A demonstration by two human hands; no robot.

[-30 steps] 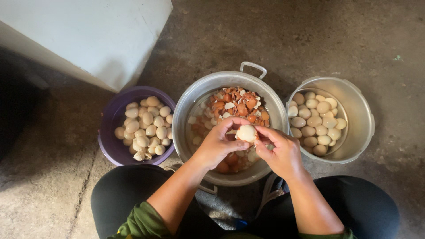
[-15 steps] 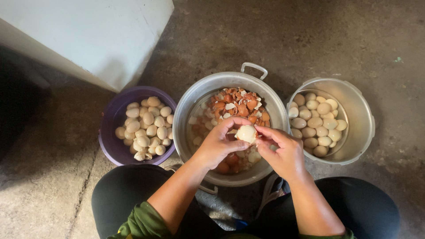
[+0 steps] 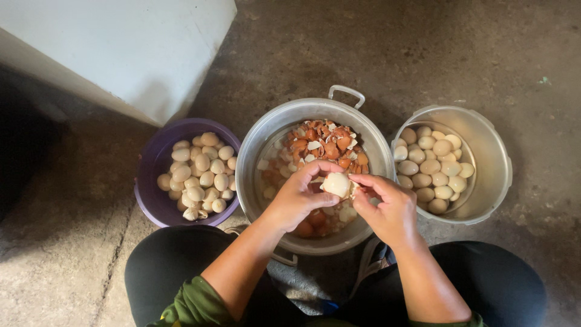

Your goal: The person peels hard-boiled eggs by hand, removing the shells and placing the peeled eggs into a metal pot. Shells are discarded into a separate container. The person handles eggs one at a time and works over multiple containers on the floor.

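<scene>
**Small shifts at the egg**

Your left hand (image 3: 298,197) has opened its grip a little since a second ago; the thumb now arches over the egg (image 3: 337,184) rather than pressing flat on it; your right hand (image 3: 387,206) has slid its fingertips lower along the egg's side; the egg has turned slightly, showing more bare white surface.

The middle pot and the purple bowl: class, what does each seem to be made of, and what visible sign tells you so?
Middle pot: probably aluminium or steel; its wall is dull silver-grey with a soft sheen and a wire handle. Purple bowl: likely plastic, evenly coloured, matte and thick-rimmed.
</scene>
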